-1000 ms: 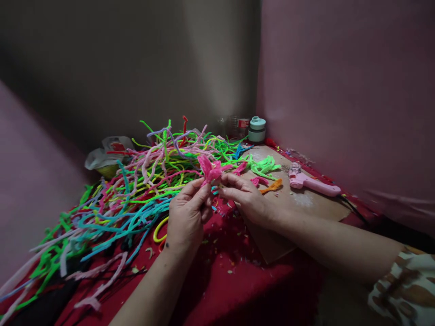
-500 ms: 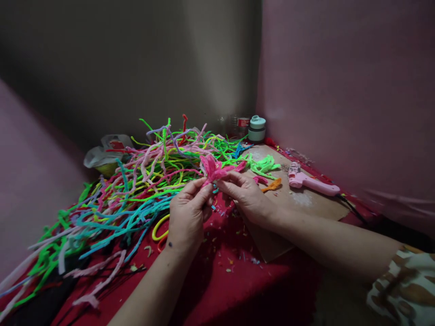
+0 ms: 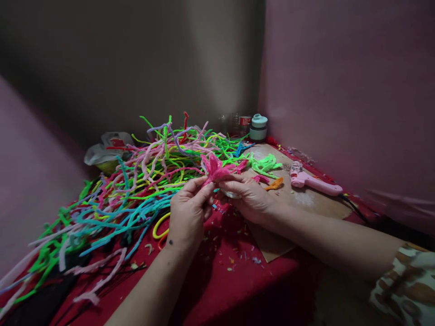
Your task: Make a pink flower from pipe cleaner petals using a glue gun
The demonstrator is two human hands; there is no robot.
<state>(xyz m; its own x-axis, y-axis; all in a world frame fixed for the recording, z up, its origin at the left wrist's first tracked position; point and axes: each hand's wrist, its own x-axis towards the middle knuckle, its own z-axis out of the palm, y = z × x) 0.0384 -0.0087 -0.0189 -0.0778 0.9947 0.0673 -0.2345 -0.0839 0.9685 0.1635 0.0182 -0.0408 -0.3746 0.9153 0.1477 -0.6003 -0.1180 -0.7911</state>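
Observation:
Both my hands meet over the middle of a red cloth [image 3: 217, 290] and pinch a small pink pipe-cleaner flower [image 3: 214, 168]. My left hand [image 3: 188, 213] grips the flower's base from the left with thumb and fingers closed. From the right, my right hand [image 3: 249, 197] holds the same flower, fingers curled under it. The petals stick up above my fingertips. A big heap of coloured pipe cleaners [image 3: 136, 181] lies just behind and to the left of my hands.
A pink glue gun [image 3: 314, 181] with a black cord rests on a brown cardboard sheet [image 3: 306, 203] at the right, beside green, pink and orange pipe-cleaner pieces [image 3: 267, 165]. Small jars [image 3: 257, 127] stand in the corner, a plastic bag [image 3: 105, 151] at back left. Walls close in behind and at the right.
My hands have stayed together on the flower, turning it slightly; the right hand's fingers have curled further beneath it. The view has shifted a little.

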